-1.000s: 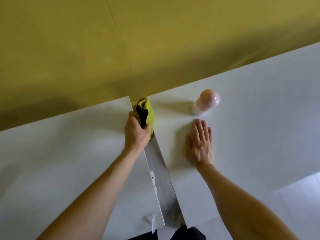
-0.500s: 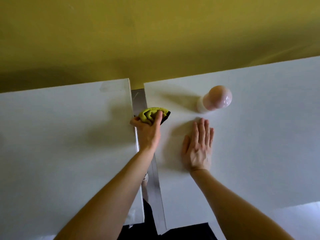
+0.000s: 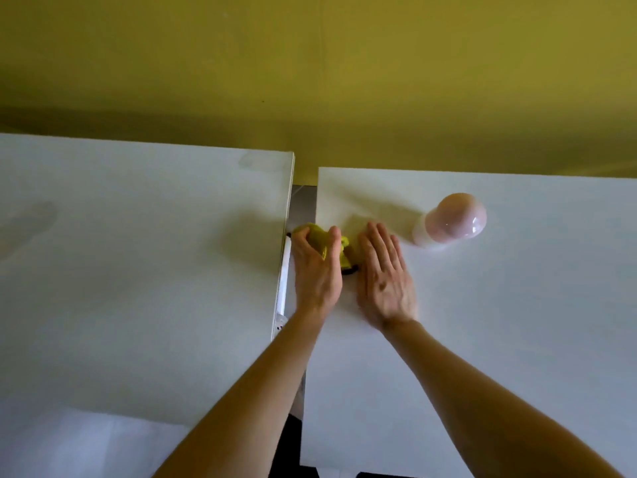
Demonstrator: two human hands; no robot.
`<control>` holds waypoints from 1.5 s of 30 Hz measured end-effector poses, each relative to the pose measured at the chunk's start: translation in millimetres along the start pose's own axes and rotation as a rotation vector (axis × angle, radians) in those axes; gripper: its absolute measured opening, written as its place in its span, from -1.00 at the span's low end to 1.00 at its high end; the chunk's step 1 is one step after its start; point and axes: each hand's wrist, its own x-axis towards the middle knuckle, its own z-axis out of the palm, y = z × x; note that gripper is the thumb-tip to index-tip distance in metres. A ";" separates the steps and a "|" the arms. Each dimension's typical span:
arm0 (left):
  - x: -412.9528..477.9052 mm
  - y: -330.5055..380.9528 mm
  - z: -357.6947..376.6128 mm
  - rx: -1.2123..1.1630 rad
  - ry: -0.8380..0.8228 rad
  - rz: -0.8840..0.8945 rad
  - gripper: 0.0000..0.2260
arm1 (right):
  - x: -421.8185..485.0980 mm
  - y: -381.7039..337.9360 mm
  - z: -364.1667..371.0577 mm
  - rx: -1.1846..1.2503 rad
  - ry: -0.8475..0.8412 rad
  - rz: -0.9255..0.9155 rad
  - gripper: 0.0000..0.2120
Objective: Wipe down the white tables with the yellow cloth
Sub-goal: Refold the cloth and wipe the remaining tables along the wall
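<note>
Wiping step in hand. Your left hand (image 3: 315, 270) gripped the bunched yellow cloth (image 3: 319, 238) at the right tabletop's (image 3: 482, 322) left edge; your right hand (image 3: 384, 274) lay flat just beside it. The next stroke probably called for sweeping rightward, around the pink-domed object (image 3: 455, 219).

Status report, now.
Left hand grips yellow cloth at gap edge of right table. Right hand flat on it. Pink-domed object stands ahead, untouched.

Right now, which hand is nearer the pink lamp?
Right. The right hand lies flat on the table just left of the lamp; the left hand grips the yellow cloth farther left, by the gap.
</note>
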 end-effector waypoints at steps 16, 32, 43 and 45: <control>51.4 0.7 19.6 0.317 0.206 0.322 -0.50 | 0.5 -6.6 -6.4 0.025 0.045 0.057 -0.54; 115.5 41.5 31.4 0.450 0.284 0.398 -0.51 | 0.4 -10.7 -10.7 0.014 0.052 0.033 -0.54; 39.5 -10.3 5.9 0.405 0.210 0.428 -0.58 | -0.2 -11.5 -12.6 0.014 0.058 0.038 -0.55; 90.9 27.0 21.3 0.416 0.204 0.381 -0.49 | 0.1 -10.4 -12.9 0.009 0.072 0.029 -0.55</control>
